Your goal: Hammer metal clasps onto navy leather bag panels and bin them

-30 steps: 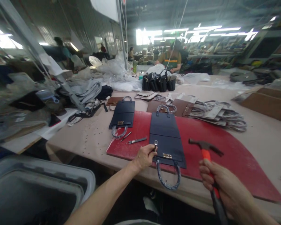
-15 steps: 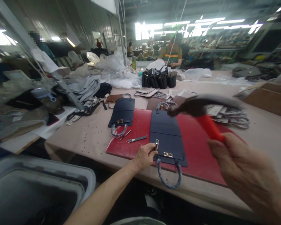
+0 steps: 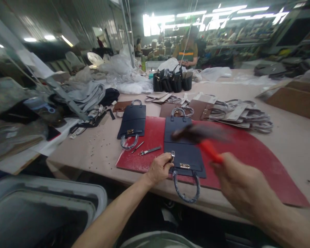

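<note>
My left hand [image 3: 158, 168] pinches a short metal punch [image 3: 173, 155], held upright against the left side of a navy bag panel [image 3: 187, 154]. A gold clasp [image 3: 185, 166] sits on the panel just right of the punch. Wrapped around the red handle of a hammer [image 3: 211, 151] is my right hand [image 3: 244, 182]; the hammer's head is blurred in the air above the panel. One plastic-wrapped bag handle [image 3: 197, 189] hangs toward me over the table edge. The panel lies on a red board [image 3: 237, 158].
A second navy bag panel [image 3: 132, 119] lies to the left, with two slim metal tools [image 3: 151, 151] beside it. Behind are brown panels [image 3: 167, 110], a pile of wrapped handles [image 3: 248, 117] and black bags [image 3: 170, 82]. A grey bin [image 3: 100, 193] stands at lower left. A person works across the table.
My right hand has brought the hammer down and leftward, closer to the punch. My left hand keeps the punch at the same spot on the panel. The view has shifted slightly.
</note>
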`<state>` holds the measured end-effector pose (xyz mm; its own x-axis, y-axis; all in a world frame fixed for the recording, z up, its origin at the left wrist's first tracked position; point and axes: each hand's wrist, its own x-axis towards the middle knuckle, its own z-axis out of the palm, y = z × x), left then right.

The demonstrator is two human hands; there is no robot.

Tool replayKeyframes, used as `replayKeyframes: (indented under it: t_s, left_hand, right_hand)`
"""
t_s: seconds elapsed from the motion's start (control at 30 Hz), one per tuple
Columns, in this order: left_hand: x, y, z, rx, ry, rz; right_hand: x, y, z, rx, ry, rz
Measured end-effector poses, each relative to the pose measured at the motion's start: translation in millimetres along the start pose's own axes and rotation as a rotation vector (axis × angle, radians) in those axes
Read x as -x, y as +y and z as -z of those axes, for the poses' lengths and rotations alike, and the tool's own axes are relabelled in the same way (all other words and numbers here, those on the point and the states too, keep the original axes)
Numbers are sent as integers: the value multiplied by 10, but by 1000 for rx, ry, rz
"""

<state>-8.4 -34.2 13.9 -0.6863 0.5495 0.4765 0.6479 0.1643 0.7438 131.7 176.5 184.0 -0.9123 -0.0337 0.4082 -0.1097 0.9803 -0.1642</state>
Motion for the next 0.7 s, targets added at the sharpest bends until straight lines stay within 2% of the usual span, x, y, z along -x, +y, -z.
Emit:
replayKeyframes:
  t_s: [0.07,0.13,0.2,0.3,0.37,0.47,0.57,0.7]
  left_hand:
    - [-1,-1,2,-15,-3,1]
    - [3,-4,-1,-22,1,1]
    - [11,-10,-5,-19,5,-5]
    - [21,-8,-1,-16,1,1]
    - [25,4,10,-21,-2,5]
    - [32,26,29,-39,5,-3]
    - [40,25,38,-78,15,-16]
    - [64,-16,41,-131,15,-44]
  right_hand:
    - [18,-4,-33,-22,-65,-6]
    - [65,78,-62,-65,-102,-93]
    - [151,248,-131,-158,-132,-243]
    - [325,602,-349,-283,-237,-431]
    - [441,831,-526,-210,-258,-505]
    - [566,1045,-730,-28,-210,-575]
    - [602,1047,-870,44,-135,-578]
    - [569,832,-1138,-50,-30,-298]
